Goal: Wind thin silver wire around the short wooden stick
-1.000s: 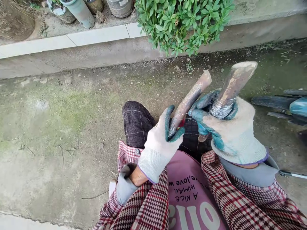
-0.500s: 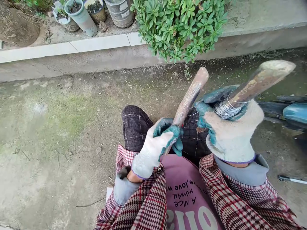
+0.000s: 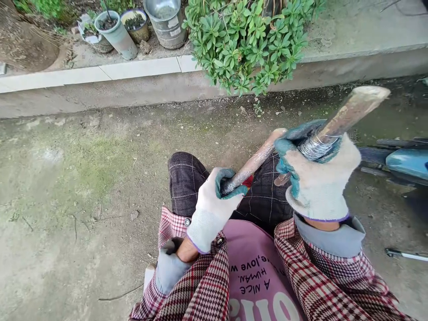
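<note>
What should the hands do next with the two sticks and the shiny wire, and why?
Probably the left hand should roll the left stick a turn, to wind wire on. Its small coil is thin, while the right stick, gripped by the right hand, carries a thick coil, and the sticks sit close together.

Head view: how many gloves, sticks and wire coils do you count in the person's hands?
Gloves: 2, on the left hand and the right hand
Wooden sticks: 2, the left stick and the right stick
Wire coils: 2, the left coil and the right coil
Total: 6
</note>
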`<state>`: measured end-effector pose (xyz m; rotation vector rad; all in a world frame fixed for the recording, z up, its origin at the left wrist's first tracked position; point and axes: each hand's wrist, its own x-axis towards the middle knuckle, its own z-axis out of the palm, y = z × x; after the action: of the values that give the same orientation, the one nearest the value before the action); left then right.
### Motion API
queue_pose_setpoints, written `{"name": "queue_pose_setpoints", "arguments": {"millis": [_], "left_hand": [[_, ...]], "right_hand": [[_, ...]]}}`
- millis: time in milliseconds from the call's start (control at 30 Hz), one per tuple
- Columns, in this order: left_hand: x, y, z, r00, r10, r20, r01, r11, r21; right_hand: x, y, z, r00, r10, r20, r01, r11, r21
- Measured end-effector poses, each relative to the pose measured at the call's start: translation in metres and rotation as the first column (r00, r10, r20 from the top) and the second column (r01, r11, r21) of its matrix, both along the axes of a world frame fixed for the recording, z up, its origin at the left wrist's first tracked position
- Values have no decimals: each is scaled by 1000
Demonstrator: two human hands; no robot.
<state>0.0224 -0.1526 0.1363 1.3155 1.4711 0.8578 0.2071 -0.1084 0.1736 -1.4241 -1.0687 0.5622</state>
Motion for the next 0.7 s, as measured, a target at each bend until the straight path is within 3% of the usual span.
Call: {"name": "queue_pose_setpoints", "arguments": {"millis": [67,167,233,300,367,433,467,533,567,700], "left_hand": [[-2,4,6,973,-38,230,74,986,-152],[-6,7,15,835,-109,539,299,912,-280],[-6,9,18,748,-125,651,392,875,-283],[-5,10,17,752,-122,648,388,876,-285],[-1,11,12,865,-148,480,298,920,-254],[3,11,6,982,-154,112,168,978,-127],[5,11,3,988,-122,-93,118,992,-48],[5,11,-3,913,-67,-403,98,994,56],[4,10,-6,870,-67,-488,117,990,73],[-6,6,-15,778,-140,-612,239,968,82]], "right_hand": [[3,-2,3,995,91,34,-89,994,-70],[5,-4,11,984,160,81,-150,982,-116],[7,-4,13,983,160,94,-150,983,-106],[10,-3,11,981,143,129,-132,987,-90],[14,-3,7,973,105,205,-92,993,-72],[19,-1,4,954,31,298,-19,999,-41],[22,0,4,941,-13,339,21,1000,-20],[25,5,7,918,-89,386,82,996,33],[27,8,10,917,-110,384,96,994,56],[32,20,17,959,-128,251,106,989,100]]}}
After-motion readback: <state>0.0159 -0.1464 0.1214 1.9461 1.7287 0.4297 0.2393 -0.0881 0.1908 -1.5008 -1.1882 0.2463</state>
